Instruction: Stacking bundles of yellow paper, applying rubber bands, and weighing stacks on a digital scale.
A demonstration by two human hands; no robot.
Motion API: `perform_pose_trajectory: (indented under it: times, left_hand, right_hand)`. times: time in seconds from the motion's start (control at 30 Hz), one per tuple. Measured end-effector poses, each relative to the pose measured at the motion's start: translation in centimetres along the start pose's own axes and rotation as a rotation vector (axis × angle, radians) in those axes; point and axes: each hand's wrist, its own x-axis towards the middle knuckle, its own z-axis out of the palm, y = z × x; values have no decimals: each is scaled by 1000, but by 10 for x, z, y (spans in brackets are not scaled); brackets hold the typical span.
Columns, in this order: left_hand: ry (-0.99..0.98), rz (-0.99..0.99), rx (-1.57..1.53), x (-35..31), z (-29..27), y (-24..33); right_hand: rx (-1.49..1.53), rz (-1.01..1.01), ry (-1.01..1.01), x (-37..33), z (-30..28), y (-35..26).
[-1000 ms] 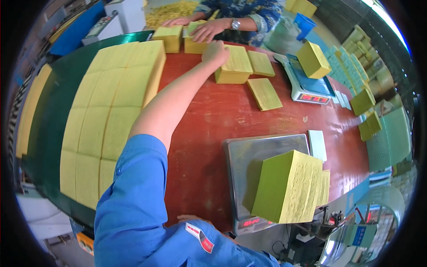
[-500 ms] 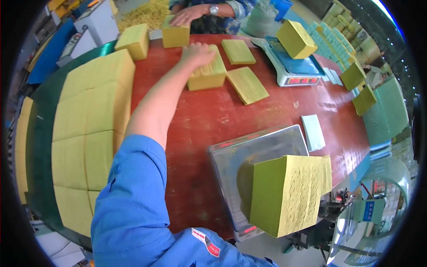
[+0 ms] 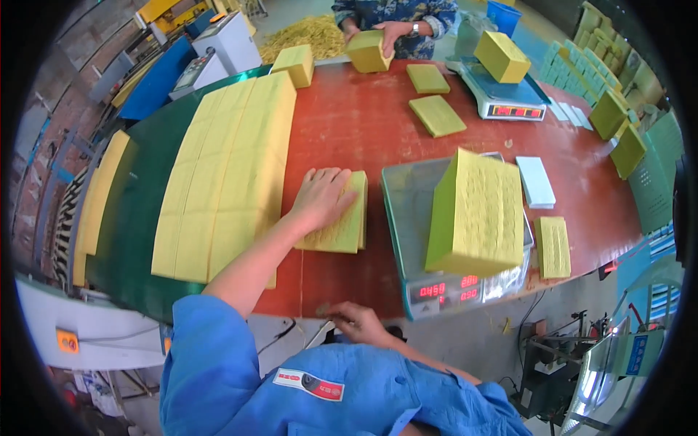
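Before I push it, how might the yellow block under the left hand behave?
The yellow block would probably slide rather than roll, given its flat faces. Its straight edges suggest it is fairly stiff. Tipping seems unlikely with the left hand resting on top.

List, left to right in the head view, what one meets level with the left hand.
Long yellow block, rows of yellow stacks, left hand, tall yellow stack on the near scale, pale card.

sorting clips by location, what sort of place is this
Likely a paper-products workshop: there are rows of yellow paper-like blocks, two digital scales each bearing another block, and a heap of yellow scraps beyond the red table.
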Motion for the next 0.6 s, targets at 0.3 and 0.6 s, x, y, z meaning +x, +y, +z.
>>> perform_pose_trajectory:
  times: [0.3, 0.6]
  left_hand:
    - [42, -8, -34, -156, -18, 95]
    - [379, -112, -416, -196, -31, 96]
  right_hand:
    - [895, 446, 83, -83, -13, 13]
    - [913, 376, 256, -86, 10, -16]
